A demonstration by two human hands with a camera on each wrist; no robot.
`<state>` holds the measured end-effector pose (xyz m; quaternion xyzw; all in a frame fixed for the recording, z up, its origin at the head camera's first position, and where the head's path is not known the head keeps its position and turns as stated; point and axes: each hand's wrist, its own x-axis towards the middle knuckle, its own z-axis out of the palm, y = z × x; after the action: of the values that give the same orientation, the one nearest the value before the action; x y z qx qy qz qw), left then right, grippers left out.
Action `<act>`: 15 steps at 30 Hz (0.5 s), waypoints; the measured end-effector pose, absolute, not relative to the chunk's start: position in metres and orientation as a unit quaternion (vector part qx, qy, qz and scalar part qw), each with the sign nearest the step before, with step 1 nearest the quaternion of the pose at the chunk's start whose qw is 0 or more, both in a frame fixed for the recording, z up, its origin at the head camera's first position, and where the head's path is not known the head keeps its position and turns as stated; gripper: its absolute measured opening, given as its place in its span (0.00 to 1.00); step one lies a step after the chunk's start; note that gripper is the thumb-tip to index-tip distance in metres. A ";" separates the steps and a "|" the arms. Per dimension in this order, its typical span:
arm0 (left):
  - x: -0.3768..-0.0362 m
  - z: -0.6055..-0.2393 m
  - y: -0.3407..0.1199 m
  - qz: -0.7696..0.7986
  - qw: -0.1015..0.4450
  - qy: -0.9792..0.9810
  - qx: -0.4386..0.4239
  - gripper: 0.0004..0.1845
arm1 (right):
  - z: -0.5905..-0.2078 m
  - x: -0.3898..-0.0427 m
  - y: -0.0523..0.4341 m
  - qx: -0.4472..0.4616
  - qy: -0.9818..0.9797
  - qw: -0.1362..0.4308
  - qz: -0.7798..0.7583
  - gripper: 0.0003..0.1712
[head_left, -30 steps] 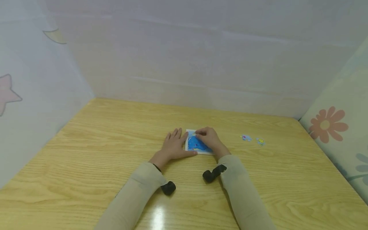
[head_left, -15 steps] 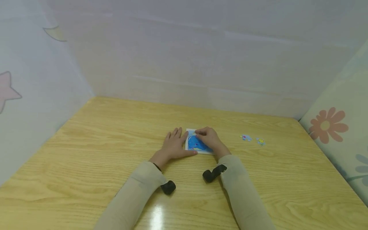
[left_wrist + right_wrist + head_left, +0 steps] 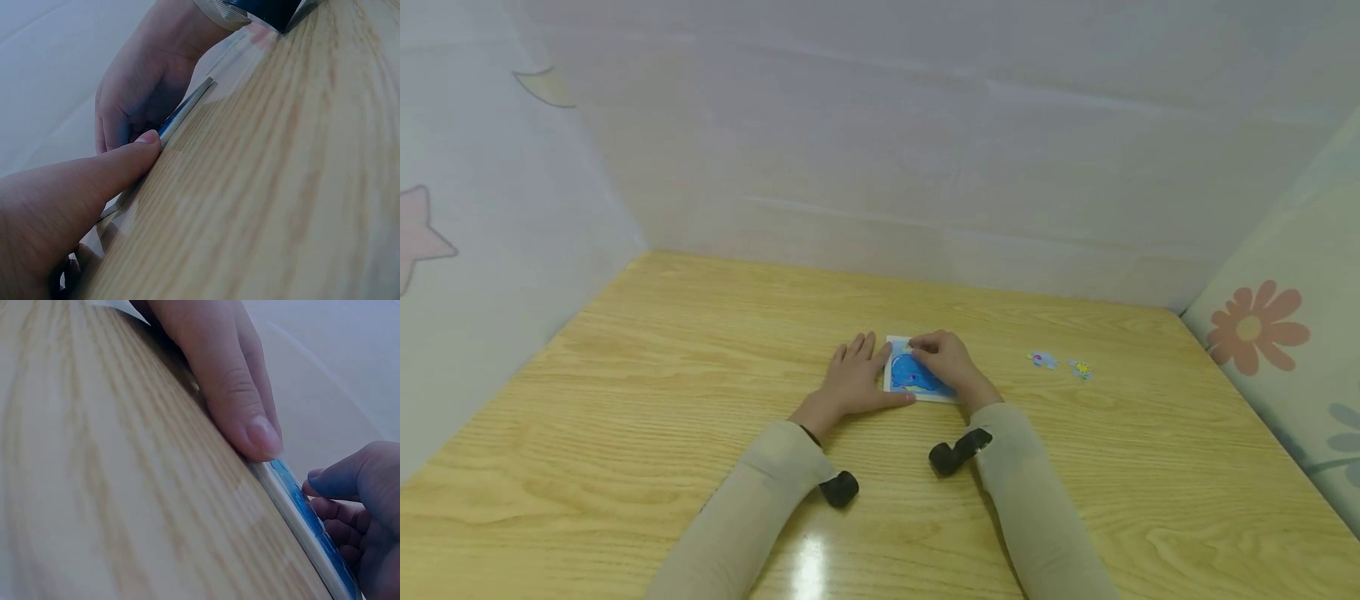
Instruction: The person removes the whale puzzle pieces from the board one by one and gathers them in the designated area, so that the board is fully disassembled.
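A small puzzle board point(image 3: 898, 387) with a white rim and a blue cartoon picture lies flat on the table. My left hand point(image 3: 854, 387) steadies its left side, fingers spread and straight; the thumb presses the near edge, as the left wrist view also shows with the thumb point(image 3: 134, 161). Over the board's upper right, my right hand point(image 3: 951, 362) has its fingers curled, thumb and forefinger pinching a small puzzle piece at the surface. That piece is mostly hidden by the fingertips. In the right wrist view the right hand's thumb point(image 3: 340, 478) is close above the blue picture.
Two loose puzzle pieces lie right of the board: a light blue one point(image 3: 1042, 360) and one with a yellow flower point(image 3: 1081, 369). The wooden table point(image 3: 715, 350) meets a pale cloth wall point(image 3: 880, 167) at the back. Printed cloth stands at both sides.
Both hands and the board stay in nearly the same place. The loose pieces have not moved; only the head view has shifted very slightly.
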<state>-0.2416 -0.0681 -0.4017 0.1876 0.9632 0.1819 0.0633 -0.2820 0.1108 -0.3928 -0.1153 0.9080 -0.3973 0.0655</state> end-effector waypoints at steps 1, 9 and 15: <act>-0.242 -0.402 -0.068 0.182 0.063 0.963 0.188 0.51 | -0.393 -0.282 0.111 -0.115 0.909 0.065 -0.396 0.17; -0.241 -0.402 -0.068 0.180 0.058 0.964 0.187 0.51 | -0.394 -0.282 0.111 -0.098 0.902 0.077 -0.414 0.18; -0.242 -0.402 -0.068 0.180 0.061 0.964 0.187 0.51 | -0.394 -0.283 0.111 -0.095 0.902 0.084 -0.413 0.18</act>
<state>-0.2417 -0.0677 -0.4018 0.1867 0.9638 0.1800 0.0612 -0.2833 0.1112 -0.3944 -0.0950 0.9020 -0.4127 0.0838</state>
